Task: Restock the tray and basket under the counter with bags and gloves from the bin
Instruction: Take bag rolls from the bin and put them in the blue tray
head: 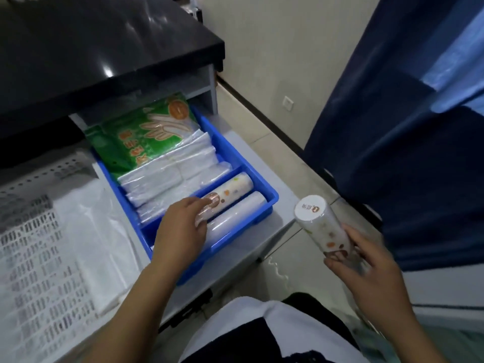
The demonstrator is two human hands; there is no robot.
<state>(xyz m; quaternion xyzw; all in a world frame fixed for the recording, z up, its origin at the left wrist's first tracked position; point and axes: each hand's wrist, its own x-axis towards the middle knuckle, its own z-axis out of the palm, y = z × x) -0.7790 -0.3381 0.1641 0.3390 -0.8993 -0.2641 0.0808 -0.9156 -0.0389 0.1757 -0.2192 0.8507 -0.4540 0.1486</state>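
Our left hand (pixel 183 226) curls its fingers over the patterned roll (pixel 230 193) lying in the narrow front compartment of the blue tray (pixel 264 189), beside a clear roll (pixel 235 216). Our right hand (pixel 366 260) grips a second patterned roll (pixel 323 229), tilted, off the tray's right. Green glove packs (pixel 146 132) fill the back compartment.

Dim, cool indoor light. Glare spot and streaks on black countertop (pixel 104 43); deep shadow under its front edge. Wide-angle bending toward frame edges. Overall soft; perforated basket (pixel 34 231) left of countertop's shadow smeared, holes blurred.
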